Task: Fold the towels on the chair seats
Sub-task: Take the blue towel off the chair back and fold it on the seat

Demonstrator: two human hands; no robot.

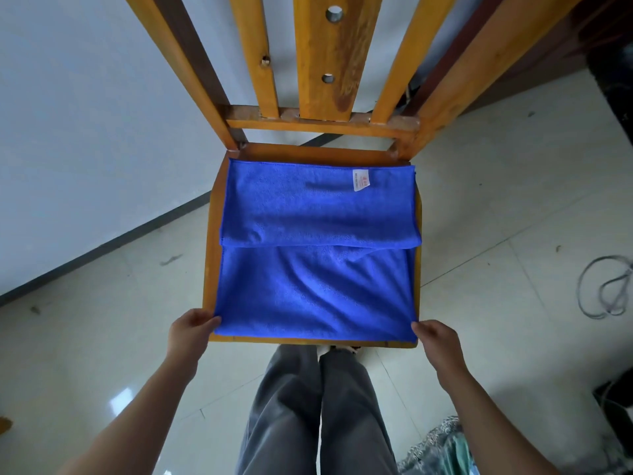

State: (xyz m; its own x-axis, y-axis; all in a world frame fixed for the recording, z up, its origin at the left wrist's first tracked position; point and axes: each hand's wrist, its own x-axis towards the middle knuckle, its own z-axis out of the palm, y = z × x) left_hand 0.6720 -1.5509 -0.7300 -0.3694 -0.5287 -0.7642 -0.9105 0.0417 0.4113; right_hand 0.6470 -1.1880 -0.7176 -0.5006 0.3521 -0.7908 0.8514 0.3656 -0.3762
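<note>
My left hand [190, 329] pinches the near left corner of the blue towel [308, 289], fingers closed on the cloth right at the front edge of the chair seat [209, 234]. The towel lies spread over almost the whole wooden seat, with only thin strips of orange wood showing along the left side, the front and behind it. Its far part is folded toward me, so a doubled band covers the back portion of the seat and ends in a soft rolled edge across the middle; the single layer nearer to me is creased with slanting wrinkles. A small white label [361, 180] sits on the folded band near its far right corner. The slatted chair back [325, 63] rises beyond the towel. My right hand [436, 341] grips the near right corner in the same manner, thumb and fingers shut on the fabric at the seat's front right edge. Below the seat I see my grey trousers [308, 413] over the pale tiled floor [513, 217], and a loop of grey cable [606, 293] lies on the tiles far to the right.
</note>
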